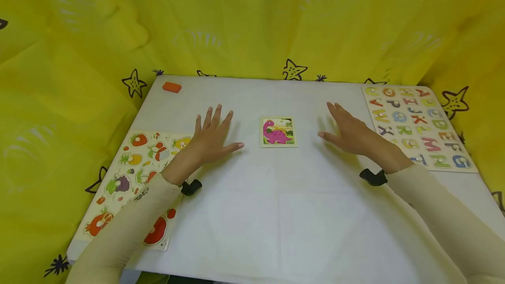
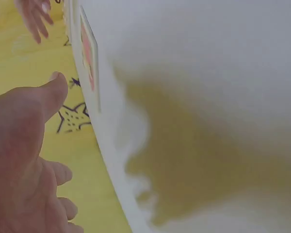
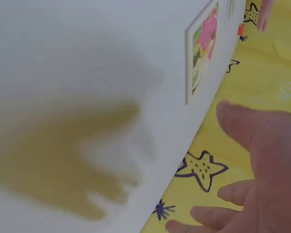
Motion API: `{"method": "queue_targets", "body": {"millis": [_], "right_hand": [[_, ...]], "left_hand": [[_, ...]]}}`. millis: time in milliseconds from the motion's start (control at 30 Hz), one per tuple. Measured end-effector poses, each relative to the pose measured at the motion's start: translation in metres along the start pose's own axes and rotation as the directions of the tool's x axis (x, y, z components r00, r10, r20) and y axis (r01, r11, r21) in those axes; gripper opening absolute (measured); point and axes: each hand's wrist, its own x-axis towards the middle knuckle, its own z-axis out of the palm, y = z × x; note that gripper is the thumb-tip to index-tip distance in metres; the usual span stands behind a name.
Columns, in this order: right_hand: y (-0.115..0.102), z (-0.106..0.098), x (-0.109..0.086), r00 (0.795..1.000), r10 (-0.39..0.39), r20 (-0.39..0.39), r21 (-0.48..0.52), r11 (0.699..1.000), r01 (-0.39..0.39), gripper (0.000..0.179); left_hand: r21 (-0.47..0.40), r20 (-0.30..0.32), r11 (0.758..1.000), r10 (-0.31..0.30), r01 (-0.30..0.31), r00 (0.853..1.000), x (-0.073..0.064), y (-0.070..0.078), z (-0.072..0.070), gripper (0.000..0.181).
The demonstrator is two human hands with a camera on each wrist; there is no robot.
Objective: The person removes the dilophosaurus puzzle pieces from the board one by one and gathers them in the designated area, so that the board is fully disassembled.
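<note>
A small square puzzle board [image 1: 278, 132] with a pink dinosaur picture lies flat near the middle of the white table. To its left, my left hand [image 1: 211, 139] hovers over the table with fingers spread and holds nothing. My right hand [image 1: 351, 133] hovers on the other side, fingers extended and likewise free of any object. Both wrist views show the palms raised off the surface, casting shadows on it. The dinosaur board [image 2: 88, 53] appears edge-on in the left wrist view. In the right wrist view, the same board [image 3: 202, 51] stands apart from the right fingers.
A fruit and vegetable puzzle board [image 1: 130, 174] lies at the left, partly under the left forearm. An alphabet puzzle board [image 1: 424, 128] lies at the right. An orange block [image 1: 172, 87] sits at the far left corner. Yellow patterned cloth [image 1: 252, 25] hangs around the table [image 1: 315, 227].
</note>
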Motion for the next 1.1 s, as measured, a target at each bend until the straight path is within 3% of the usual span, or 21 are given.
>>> {"method": "queue_targets", "body": {"millis": [333,600,767,1100], "right_hand": [[-0.032,0.012,0.049,0.979,-0.135,-0.151,0.081,0.986,0.148,0.060],[-0.057,0.033,0.081,0.967,-0.217,-0.135,0.110,0.966,0.232,0.050],[-0.071,0.041,0.090,0.962,-0.257,-0.095,0.152,0.951,0.269,0.048],[-0.083,0.054,0.106,0.959,-0.282,-0.032,0.158,0.946,0.284,0.046]], "left_hand": [[-0.020,0.087,0.988,0.153,-0.152,0.984,0.021,0.048,0.010,0.089],[-0.023,0.120,0.972,0.235,-0.234,0.965,0.027,0.081,0.025,0.082],[-0.002,0.106,0.965,0.262,-0.263,0.959,0.027,0.090,0.030,0.080],[0.042,0.127,0.973,0.222,-0.229,0.967,0.025,0.094,0.035,0.081]]}}
